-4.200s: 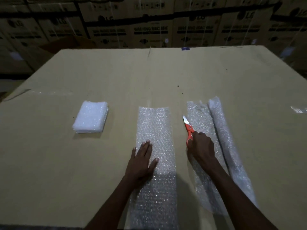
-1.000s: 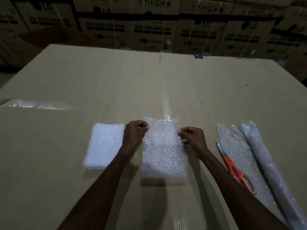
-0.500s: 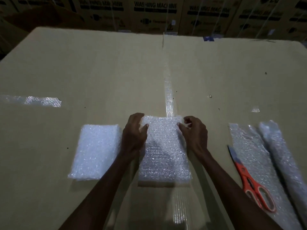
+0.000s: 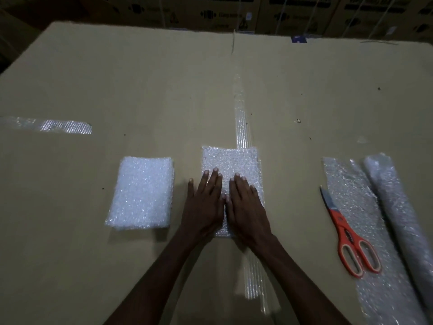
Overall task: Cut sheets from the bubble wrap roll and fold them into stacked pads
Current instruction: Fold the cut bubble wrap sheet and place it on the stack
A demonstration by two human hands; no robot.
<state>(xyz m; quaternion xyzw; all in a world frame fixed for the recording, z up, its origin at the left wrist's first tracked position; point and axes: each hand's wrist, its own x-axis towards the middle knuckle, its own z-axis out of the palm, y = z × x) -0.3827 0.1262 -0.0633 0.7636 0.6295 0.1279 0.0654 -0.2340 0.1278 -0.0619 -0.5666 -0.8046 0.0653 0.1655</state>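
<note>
A folded bubble wrap pad [image 4: 230, 160] lies in the middle of the cardboard surface [image 4: 140, 90]. My left hand [image 4: 203, 205] and my right hand [image 4: 246, 205] lie side by side on it, palms down with straight fingers, pressing it flat. To the left sits a stack of folded pads [image 4: 143, 193], apart from my hands. At the right lies the bubble wrap roll [image 4: 398, 207] with its loose sheet [image 4: 351, 188] spread beside it. Orange-handled scissors [image 4: 346, 235] rest on that sheet, blades closed.
Strips of clear tape [image 4: 241, 127] run down the middle seam, and another tape patch [image 4: 58, 125] shines at the left. Stacked cartons [image 4: 234, 12] line the far edge of the surface.
The cut sheet has been folded into a pad. My hands let go of its far corners, slid toward me and now lie flat on it. The scissors were set down at the right.
</note>
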